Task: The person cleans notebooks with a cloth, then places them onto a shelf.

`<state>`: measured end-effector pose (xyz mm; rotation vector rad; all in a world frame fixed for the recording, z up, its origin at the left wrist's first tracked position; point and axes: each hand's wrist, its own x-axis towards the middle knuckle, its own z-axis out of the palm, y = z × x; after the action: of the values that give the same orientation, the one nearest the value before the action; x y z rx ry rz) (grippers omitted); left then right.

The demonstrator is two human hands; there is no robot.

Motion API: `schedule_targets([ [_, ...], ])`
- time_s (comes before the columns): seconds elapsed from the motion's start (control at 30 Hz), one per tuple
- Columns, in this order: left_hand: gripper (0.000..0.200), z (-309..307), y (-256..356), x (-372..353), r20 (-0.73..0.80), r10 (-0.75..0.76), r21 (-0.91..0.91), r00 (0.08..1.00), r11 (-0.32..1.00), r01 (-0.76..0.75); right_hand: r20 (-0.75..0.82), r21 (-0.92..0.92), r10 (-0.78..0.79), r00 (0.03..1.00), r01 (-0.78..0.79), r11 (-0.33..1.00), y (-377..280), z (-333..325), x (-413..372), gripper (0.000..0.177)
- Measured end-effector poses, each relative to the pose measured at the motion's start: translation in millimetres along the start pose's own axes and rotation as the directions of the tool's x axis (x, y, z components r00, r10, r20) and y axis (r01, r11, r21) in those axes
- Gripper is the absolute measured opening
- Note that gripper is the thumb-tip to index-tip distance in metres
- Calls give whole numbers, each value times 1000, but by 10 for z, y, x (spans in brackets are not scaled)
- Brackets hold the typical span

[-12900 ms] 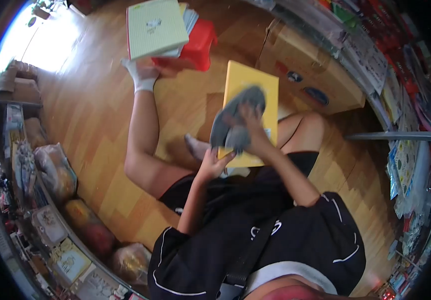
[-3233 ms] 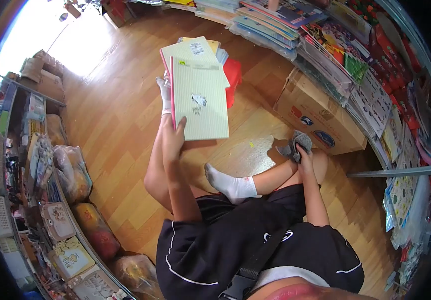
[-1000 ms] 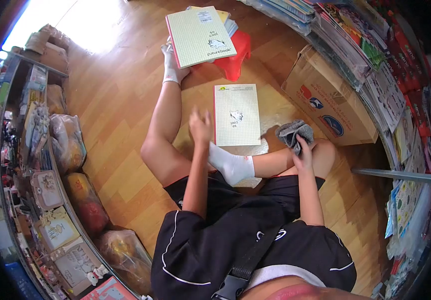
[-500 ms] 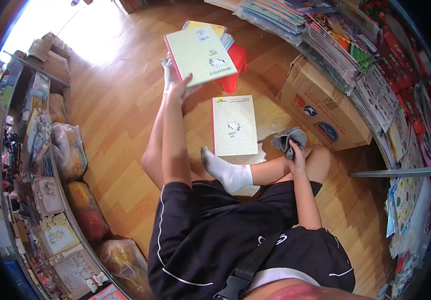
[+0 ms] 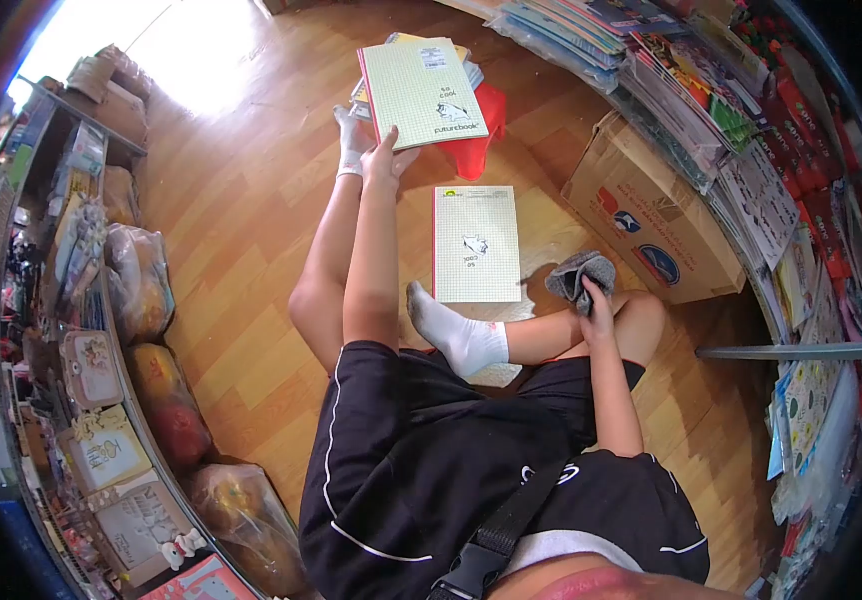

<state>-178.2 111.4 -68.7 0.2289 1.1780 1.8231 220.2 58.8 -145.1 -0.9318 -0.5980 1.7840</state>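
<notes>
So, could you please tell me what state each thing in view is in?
Top notebook: closed, on the stack, left hand at its near edge.
Floor notebook: closed, lying flat, untouched.
Grey cloth: bunched, gripped in right hand.
Red stool: upright, carrying the stack.

Extends left arm straight ahead, elbow locked, left hand (image 5: 383, 160) at full reach, fingers pointing up and away, thumb apart; grip unclear. Bends right arm slightly at the elbow, forearm running forward on the right side, right hand (image 5: 591, 298) low, palm down, fingers curled closed. Holds hands well apart.
</notes>
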Motion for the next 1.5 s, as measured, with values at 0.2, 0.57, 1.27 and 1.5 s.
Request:
schedule_targets([
  [0.2,52,-66,307,-93,321,554,8,768,809,-587,-20,0,11,1000,-11,1000,-4,64,2,28],
  [0.57,50,-58,53,1119,346,287,-55,893,957,-286,-19,-16,65,998,-65,998,25,-32,9,29],
  [1.27,57,-17,161,608,319,212,-349,924,933,-93,-32,-9,35,999,-36,999,53,-33,27,28],
  [1.5,44,158,171,802,340,259,-392,904,913,-114,-77,12,84,993,-84,996,-9,64,5,26],
])
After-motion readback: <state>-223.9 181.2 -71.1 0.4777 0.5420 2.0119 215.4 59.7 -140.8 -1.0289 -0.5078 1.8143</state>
